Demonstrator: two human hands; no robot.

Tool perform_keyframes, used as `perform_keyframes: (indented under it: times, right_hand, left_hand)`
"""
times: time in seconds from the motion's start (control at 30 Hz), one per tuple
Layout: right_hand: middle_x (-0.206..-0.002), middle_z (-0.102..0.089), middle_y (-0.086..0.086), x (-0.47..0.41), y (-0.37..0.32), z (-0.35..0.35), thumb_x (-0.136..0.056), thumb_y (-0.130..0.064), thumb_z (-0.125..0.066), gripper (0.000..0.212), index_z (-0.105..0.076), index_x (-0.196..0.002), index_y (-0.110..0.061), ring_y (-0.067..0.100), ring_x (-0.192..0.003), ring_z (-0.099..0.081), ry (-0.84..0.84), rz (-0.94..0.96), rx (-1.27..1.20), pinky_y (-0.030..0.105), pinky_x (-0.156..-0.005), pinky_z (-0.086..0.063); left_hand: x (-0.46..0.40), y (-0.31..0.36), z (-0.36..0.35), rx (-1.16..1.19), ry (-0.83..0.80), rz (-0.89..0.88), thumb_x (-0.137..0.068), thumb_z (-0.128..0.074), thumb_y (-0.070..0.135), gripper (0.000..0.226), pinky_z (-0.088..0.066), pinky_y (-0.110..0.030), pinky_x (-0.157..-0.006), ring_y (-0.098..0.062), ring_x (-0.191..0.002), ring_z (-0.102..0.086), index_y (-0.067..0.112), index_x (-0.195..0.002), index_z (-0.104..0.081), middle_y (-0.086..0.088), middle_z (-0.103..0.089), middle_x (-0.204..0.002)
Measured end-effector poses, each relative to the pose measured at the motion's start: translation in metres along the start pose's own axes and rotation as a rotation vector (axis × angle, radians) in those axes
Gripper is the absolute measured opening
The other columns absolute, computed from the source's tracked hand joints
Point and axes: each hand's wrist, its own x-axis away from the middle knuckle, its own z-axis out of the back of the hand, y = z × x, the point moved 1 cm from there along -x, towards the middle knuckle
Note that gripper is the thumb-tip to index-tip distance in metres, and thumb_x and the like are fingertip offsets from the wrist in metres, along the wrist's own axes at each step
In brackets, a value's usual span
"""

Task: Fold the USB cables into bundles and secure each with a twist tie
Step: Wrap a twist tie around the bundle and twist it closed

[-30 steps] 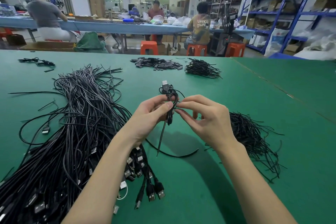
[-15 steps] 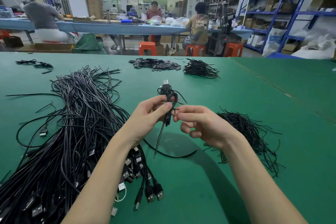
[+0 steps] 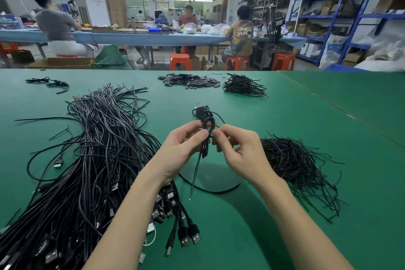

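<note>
— Above the green bench (image 3: 285, 237), held up between both hands: folded cable bundle (image 3: 205, 138), plug end pointing away, loops hanging down.

— Left hand (image 3: 184, 151)?

— Gripping the bundle at its middle, thumb pressed across the front, other fingers curled behind.

— Right hand (image 3: 238, 155)?

— Pinching at the bundle's waist, thumb and forefinger tips together, touching the cable just beside the left thumb. Remaining fingers curled in loosely. Presumably a twist tie in that pinch, but too thin and dark to make out against the cable.

— Anything trailing?

— One loose cable tail (image 3: 196, 175) dropping from the bundle to the bench, plus a curved length lying flat beneath the hands.

— Rest of the bench?

— Left side: big heap of loose cables (image 3: 87, 160), plugs fanned out toward the near edge. Right side, just beyond the right wrist: pile of black twist ties (image 3: 293, 164). Far edge: flat pile of small dark pieces (image 3: 188, 80), with a small heap of thin black wires (image 3: 243, 85) beside it, and a few stray cables (image 3: 47, 82) at far left.

— Background?

— Long blue worktable with several people seated, orange stools (image 3: 179, 61), blue shelving (image 3: 337, 17) on the right.
</note>
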Motion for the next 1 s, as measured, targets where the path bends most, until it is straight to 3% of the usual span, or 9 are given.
perform_keyframes:
  times: [0.13, 0.27, 0.33, 0.37, 0.47, 0.6, 0.7, 0.8, 1.0]
  right_hand:
    - [-0.053, -0.041, -0.006, -0.001, -0.006, -0.017, -0.104, -0.018, -0.054, 0.038, -0.056, -0.066, -0.016, 0.007, -0.041, -0.032, 0.042, -0.538, -0.63, 0.016, -0.041, -0.024]
    - [-0.048, -0.034, -0.009, -0.006, 0.0, -0.01, -0.085, -0.008, -0.056, 0.021, -0.046, -0.071, -0.019, 0.001, -0.031, -0.02, -0.193, -1.284, -1.549, 0.016, -0.029, -0.009]
    - [-0.051, -0.039, -0.008, -0.006, -0.002, -0.007, -0.09, -0.012, -0.055, 0.019, -0.048, -0.073, -0.019, 0.002, -0.031, -0.025, -0.236, -1.242, -1.439, 0.014, -0.031, -0.01]
    - [-0.055, -0.046, -0.008, -0.005, 0.0, -0.006, -0.097, -0.02, -0.054, 0.021, -0.053, -0.076, -0.018, 0.005, -0.031, -0.031, -0.235, -1.113, -1.132, 0.015, -0.032, -0.016]
    - [-0.08, -0.067, -0.01, -0.002, -0.001, -0.003, -0.098, -0.05, -0.055, 0.024, -0.06, -0.094, -0.027, 0.017, -0.046, -0.054, -0.12, -0.463, -0.09, 0.028, -0.049, -0.044]
    - [-0.088, -0.065, -0.024, 0.0, 0.005, 0.006, -0.096, -0.056, -0.047, 0.022, -0.057, -0.098, -0.036, 0.006, -0.058, -0.057, -0.123, 0.055, 0.405, 0.025, -0.058, -0.045]
    - [-0.082, -0.067, -0.021, 0.0, 0.007, 0.005, -0.097, -0.05, -0.051, 0.021, -0.062, -0.095, -0.033, 0.008, -0.06, -0.058, -0.094, 0.104, 0.41, 0.028, -0.06, -0.048]
    - [-0.069, -0.068, -0.014, 0.003, 0.012, -0.003, -0.099, -0.038, -0.059, 0.022, -0.066, -0.085, -0.022, 0.009, -0.055, -0.061, -0.094, 0.029, 0.216, 0.028, -0.058, -0.051]
    - [-0.064, -0.066, -0.002, 0.001, 0.01, -0.017, -0.101, -0.029, -0.061, 0.029, -0.07, -0.078, -0.013, 0.015, -0.051, -0.061, -0.085, -0.489, -0.425, 0.026, -0.045, -0.045]
  left_hand:
    - [-0.001, 0.004, -0.008, -0.351, 0.138, -0.248, -0.097, -0.062, 0.011, 0.018, -0.05, -0.025, -0.08, -0.011, -0.091, -0.062, 0.012, -0.115, -0.066, -0.002, -0.068, -0.098]
    - [-0.004, 0.005, -0.007, -0.827, 0.127, -0.549, -0.094, -0.065, 0.013, 0.017, -0.044, -0.021, -0.078, -0.012, -0.092, -0.058, 0.014, -0.11, -0.068, 0.01, -0.064, -0.094]
    - [-0.005, 0.001, -0.006, -0.702, 0.153, -0.406, -0.095, -0.066, 0.014, 0.013, -0.047, -0.022, -0.078, -0.008, -0.089, -0.06, 0.02, -0.106, -0.067, 0.01, -0.066, -0.092]
    - [-0.006, -0.001, -0.006, -0.575, 0.153, -0.286, -0.095, -0.066, 0.014, 0.013, -0.049, -0.023, -0.078, -0.006, -0.086, -0.062, 0.022, -0.105, -0.067, 0.009, -0.067, -0.091]
    - [-0.008, -0.01, -0.003, -0.259, 0.161, -0.059, -0.097, -0.063, 0.015, 0.017, -0.049, -0.015, -0.082, 0.0, -0.09, -0.067, 0.024, -0.11, -0.069, 0.007, -0.074, -0.095]
    - [-0.007, -0.017, -0.002, -0.008, 0.133, 0.071, -0.099, -0.059, 0.016, 0.021, -0.05, -0.015, -0.074, -0.004, -0.089, -0.067, 0.015, -0.118, -0.07, 0.005, -0.076, -0.103]
    - [-0.006, -0.018, 0.0, 0.032, 0.097, 0.103, -0.099, -0.059, 0.018, 0.021, -0.051, -0.018, -0.071, -0.006, -0.08, -0.064, 0.014, -0.117, -0.07, 0.005, -0.073, -0.096]
    - [-0.005, -0.02, 0.003, -0.052, 0.128, 0.104, -0.098, -0.061, 0.019, 0.026, -0.052, -0.022, -0.077, -0.006, -0.092, -0.065, 0.014, -0.122, -0.067, 0.004, -0.074, -0.105]
    - [-0.006, -0.02, 0.004, -0.136, 0.166, -0.002, -0.096, -0.064, 0.017, 0.023, -0.052, -0.019, -0.082, -0.002, -0.093, -0.064, 0.022, -0.118, -0.067, -0.002, -0.072, -0.106]
